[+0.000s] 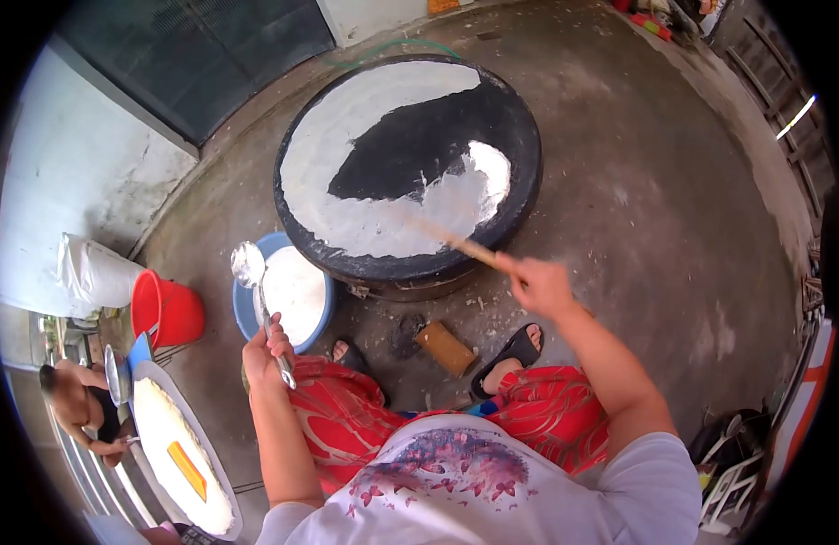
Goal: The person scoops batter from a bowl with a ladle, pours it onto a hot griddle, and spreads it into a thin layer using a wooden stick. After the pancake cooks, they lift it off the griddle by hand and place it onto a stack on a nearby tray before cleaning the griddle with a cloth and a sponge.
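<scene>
My left hand [267, 347] is closed round the handle of a metal ladle [248, 263], whose bowl is coated with white batter and hangs at the rim of a blue basin [241, 307]. White batter [294, 295] fills much of that basin. In my right hand [539, 286] is a wooden stick [474, 250], its far end blurred over the large round black griddle [401, 154]. A thin white layer of batter [338, 218] covers the griddle's left and front parts, with a thicker white heap [490, 173] at the right. Dark surface shows in the middle.
A brown brick [446, 349] lies on the floor between my feet. To the left are a red bucket [168, 309], a white sack [97, 272] and a tray holding a large white sheet [170, 445] with an orange strip. Another person [88, 409] is beside it.
</scene>
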### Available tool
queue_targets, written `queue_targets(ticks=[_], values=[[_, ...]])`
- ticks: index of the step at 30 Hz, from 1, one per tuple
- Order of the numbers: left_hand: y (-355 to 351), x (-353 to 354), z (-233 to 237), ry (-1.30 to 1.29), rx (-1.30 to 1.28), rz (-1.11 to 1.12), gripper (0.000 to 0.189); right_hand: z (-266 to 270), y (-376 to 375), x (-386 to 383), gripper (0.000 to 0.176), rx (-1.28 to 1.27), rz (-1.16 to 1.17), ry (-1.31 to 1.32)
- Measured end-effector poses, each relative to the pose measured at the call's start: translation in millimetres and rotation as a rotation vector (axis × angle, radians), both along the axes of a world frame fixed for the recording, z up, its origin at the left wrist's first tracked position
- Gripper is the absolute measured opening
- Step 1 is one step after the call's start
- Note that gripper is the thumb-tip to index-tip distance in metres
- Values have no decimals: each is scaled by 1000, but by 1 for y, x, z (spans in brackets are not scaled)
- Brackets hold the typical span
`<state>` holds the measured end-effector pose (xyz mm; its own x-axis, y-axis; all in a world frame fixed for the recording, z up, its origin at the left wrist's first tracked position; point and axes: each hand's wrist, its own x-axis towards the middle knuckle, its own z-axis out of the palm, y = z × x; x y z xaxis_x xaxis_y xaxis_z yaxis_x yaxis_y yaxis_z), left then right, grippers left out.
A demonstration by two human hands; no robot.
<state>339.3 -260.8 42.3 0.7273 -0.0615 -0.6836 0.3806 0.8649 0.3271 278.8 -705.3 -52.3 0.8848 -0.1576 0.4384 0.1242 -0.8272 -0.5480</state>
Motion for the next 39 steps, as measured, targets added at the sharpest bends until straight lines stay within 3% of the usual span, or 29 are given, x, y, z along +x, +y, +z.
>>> queue_targets(ticks=[2,5,8,10,11,12,14,15,17,20,23,24,26,28,30,33,34,36,39], values=[[-1,-1,0,11,-12,17,24,2,-29,-16,51,-366,81,199],[-4,-1,-2,22,19,33,24,1,-88,17,52,-466,-95,84],[-6,4,-5,28,41,36,25,23,-77,69,49,-424,-219,134],[-6,8,-6,65,42,56,27,28,-61,78,44,61,-254,328],[-5,9,-8,58,44,45,28,28,-55,70,41,120,-175,322],[-4,10,-8,53,45,48,28,19,-57,56,43,-20,86,90],[-7,10,-6,73,48,43,28,22,-84,38,44,-290,127,188],[-6,10,-8,56,48,36,29,16,-103,43,44,-289,130,187],[-10,12,-8,60,56,47,29,10,-133,66,44,-404,-108,84],[-16,15,-8,88,55,78,30,21,-124,119,44,-496,-191,53],[-15,17,-8,121,33,99,30,19,-102,125,43,50,-152,220],[-14,18,-8,128,15,101,30,20,-103,115,43,49,-150,216],[-15,19,-9,125,36,112,29,28,-126,97,40,-224,59,177],[-13,17,-11,85,76,69,29,14,-152,117,39,-242,22,67],[-19,18,-8,103,87,88,28,22,-156,147,43,-441,-147,68],[-20,22,-11,119,82,104,28,25,-124,188,42,-346,-236,186],[-18,23,-14,125,73,102,27,20,-119,185,40,-128,-215,208],[-16,20,-13,121,61,104,28,23,-128,159,41,-193,101,37],[-17,18,-10,96,86,93,28,23,-169,136,45,-326,71,132]])
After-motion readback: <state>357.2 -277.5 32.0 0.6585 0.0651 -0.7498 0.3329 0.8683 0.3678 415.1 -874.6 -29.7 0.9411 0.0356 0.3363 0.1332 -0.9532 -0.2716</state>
